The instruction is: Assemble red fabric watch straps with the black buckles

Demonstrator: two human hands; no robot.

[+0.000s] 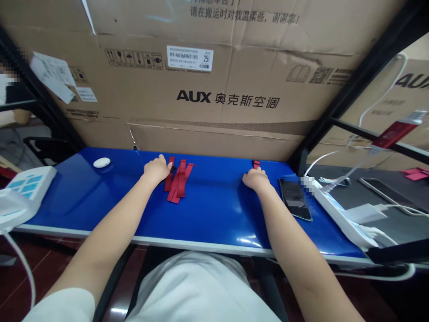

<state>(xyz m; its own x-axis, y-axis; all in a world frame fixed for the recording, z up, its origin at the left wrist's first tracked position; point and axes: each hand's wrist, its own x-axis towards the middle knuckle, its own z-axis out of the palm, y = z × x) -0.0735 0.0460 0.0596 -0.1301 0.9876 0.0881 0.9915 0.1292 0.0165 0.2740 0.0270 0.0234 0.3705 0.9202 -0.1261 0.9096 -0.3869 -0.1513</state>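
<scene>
On the left part of the blue tabletop [214,210], my left hand [157,171] is closed, its fingertips at a small black piece [173,169], perhaps a buckle. Beside those fingers several flat red straps [181,179] lie loosely overlapped. My right hand [256,179] rests near the back edge with its fingers curled down over a short red strap [256,165]. A black buckle [256,162] shows at this strap's far end; the rest of it is hidden under the hand.
A cardboard wall [214,80] closes off the back. A white oval object [102,163] lies at left, near a white device [30,192]. At right are a dark phone [296,199], a white power strip [345,219] with cables, and a black frame post [348,71].
</scene>
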